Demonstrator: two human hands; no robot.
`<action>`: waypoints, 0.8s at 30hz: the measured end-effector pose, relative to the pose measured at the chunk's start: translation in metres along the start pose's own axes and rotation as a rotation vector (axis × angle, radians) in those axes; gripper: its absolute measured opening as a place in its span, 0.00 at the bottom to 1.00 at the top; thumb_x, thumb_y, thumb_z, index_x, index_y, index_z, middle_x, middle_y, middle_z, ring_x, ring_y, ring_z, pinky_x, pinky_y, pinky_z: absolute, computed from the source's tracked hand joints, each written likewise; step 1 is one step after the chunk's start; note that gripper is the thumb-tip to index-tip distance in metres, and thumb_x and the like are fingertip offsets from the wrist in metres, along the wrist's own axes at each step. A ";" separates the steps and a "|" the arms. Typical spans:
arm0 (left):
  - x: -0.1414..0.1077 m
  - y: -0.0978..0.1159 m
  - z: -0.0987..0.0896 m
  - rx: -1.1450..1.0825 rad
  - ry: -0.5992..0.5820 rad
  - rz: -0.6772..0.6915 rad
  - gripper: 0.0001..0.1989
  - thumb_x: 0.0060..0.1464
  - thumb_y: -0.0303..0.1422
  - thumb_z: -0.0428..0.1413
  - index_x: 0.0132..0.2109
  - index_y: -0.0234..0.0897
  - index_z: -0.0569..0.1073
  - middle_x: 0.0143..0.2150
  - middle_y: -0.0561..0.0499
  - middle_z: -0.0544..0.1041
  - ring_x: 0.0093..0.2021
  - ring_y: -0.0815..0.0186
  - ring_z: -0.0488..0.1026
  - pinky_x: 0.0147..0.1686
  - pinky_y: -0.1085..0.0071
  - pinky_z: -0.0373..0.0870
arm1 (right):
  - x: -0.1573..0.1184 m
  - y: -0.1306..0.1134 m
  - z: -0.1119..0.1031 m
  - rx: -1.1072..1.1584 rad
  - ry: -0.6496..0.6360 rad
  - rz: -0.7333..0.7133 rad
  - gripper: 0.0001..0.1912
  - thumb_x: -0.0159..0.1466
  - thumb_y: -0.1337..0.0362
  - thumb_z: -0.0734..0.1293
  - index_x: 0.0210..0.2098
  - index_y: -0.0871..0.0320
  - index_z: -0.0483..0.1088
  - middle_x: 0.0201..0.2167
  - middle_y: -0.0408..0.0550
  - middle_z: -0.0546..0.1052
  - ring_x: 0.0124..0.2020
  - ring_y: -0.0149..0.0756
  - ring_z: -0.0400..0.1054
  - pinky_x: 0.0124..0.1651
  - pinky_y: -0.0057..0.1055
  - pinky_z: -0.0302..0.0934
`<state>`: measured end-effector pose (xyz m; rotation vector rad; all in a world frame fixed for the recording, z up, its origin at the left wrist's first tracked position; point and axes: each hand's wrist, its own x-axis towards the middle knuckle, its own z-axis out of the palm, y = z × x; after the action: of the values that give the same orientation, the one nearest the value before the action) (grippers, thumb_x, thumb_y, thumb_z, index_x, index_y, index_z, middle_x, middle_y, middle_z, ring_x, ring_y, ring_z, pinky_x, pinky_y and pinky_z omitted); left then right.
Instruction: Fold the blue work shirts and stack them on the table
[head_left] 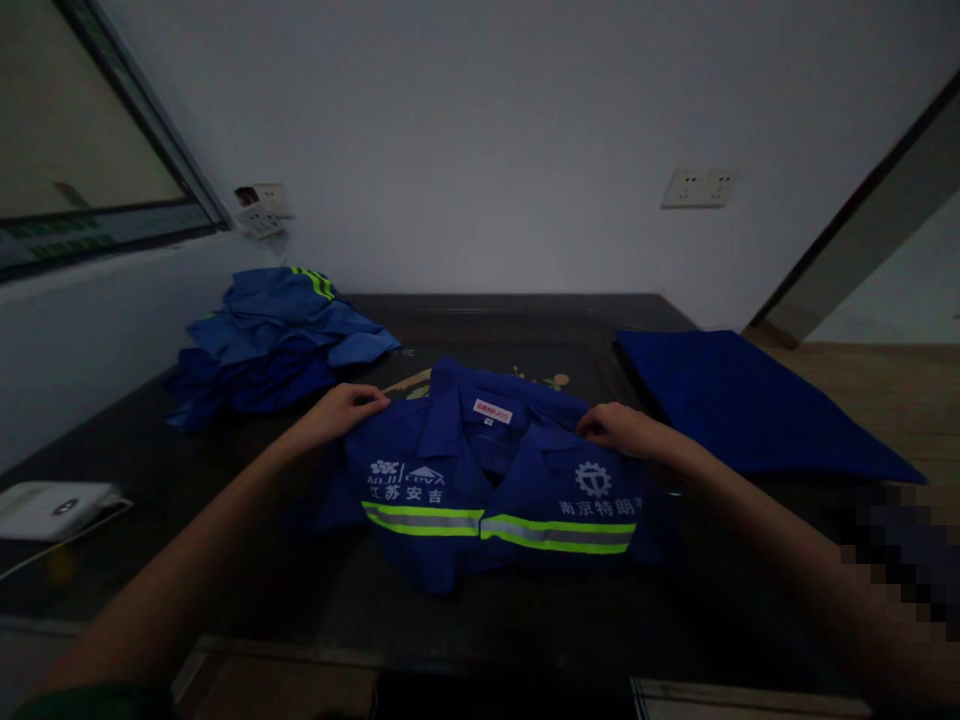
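Observation:
A dark blue work jacket (510,470) lies in front of me on the table, its collar toward the wall. White logos and lettering mark both sides of its chest, above a yellow-green and grey reflective band. At the jacket's left shoulder edge, my left hand (349,405) pinches the cloth between thumb and fingers. My right hand (622,428) grips the opposite shoulder, fingers curled and partly hidden. The lower part of the jacket is folded under or out of sight.
Crumpled blue garments (270,335) are heaped at the back left of the dark table (480,640). A flat blue cloth (750,410) lies on the right. A white device (56,510) with a cable sits at the left edge. Wall sockets (699,188) are behind.

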<state>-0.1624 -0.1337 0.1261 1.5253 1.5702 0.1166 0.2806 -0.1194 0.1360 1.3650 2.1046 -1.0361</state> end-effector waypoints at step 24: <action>-0.095 0.207 -0.170 0.089 1.128 0.607 0.21 0.60 0.43 0.47 0.38 0.25 0.72 0.29 0.55 0.70 0.35 0.71 0.70 0.37 0.75 0.62 | -0.160 -0.089 -0.202 0.069 1.789 -0.166 0.05 0.63 0.67 0.62 0.35 0.59 0.70 0.31 0.49 0.76 0.33 0.35 0.69 0.36 0.31 0.61</action>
<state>-0.1344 -0.0789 0.4040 2.1161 1.8233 1.4737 0.2773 -0.0778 0.4055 2.6509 3.1973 0.5435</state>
